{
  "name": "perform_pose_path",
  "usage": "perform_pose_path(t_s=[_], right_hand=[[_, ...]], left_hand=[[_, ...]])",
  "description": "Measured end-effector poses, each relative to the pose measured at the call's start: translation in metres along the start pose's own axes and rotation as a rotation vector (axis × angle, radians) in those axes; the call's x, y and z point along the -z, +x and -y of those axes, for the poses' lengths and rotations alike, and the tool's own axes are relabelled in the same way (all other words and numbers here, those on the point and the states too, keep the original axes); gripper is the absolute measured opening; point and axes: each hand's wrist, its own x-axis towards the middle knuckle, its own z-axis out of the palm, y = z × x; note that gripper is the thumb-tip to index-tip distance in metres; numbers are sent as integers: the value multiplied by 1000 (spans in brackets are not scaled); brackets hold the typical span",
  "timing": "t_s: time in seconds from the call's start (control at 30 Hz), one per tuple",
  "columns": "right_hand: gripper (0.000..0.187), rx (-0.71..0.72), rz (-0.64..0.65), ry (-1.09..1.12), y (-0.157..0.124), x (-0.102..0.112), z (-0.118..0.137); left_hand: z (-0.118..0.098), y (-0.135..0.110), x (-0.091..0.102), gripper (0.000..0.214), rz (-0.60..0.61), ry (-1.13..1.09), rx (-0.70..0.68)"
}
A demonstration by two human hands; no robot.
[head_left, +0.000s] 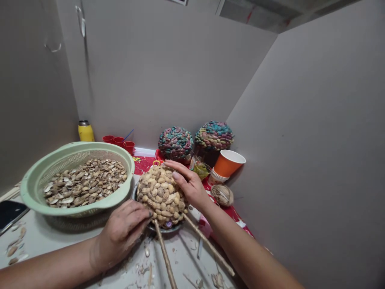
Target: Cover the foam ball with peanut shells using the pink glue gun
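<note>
A dome-shaped ball covered in peanut shells (161, 192) rests in a dark-rimmed bowl (172, 230). Two thin wrapped sticks, a left one (165, 255) and a right one (210, 245), stick out from its underside toward me. At the ball's lower left edge, beside the left stick, my left hand (124, 228) has its fingers closed and their tips against the shells; its thumb is mostly hidden. My right hand (191, 186) lies over the ball's upper right side, fingers stretched out and thumb apart.
A green colander (27, 188) of loose shells stands left. Behind are a yellow bottle (86, 131), red cups (129, 147) and two colourful shell-covered domes (175, 142) (214, 135). Orange paper cups (227, 163) and a twine ball (221, 195) sit right. Shell scraps litter the table.
</note>
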Motion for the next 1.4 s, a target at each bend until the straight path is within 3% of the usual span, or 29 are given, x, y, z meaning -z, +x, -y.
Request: perform_pose_path(t_s=[0.33,0.87,1.07,1.13,1.27,1.4], right_hand=[[46,-72,-27,33,-1,-3,2],[40,-70,-74,40,1,-6,2],[40,-78,-89,33,4,-9,2],[40,-75,-97,40,5,-10,3],[43,-88,-112,60,4,-9,2],[54,-129,-158,80,-2,-2,-4]], left_hand=[[1,-1,-3,23,25,2,-1],[1,5,-4,22,-31,32,-29],[2,3,-5,23,-105,43,-20],[1,0,-1,25,-145,36,55],[-2,-13,2,33,-193,24,337],[1,-26,-6,58,-63,0,348]])
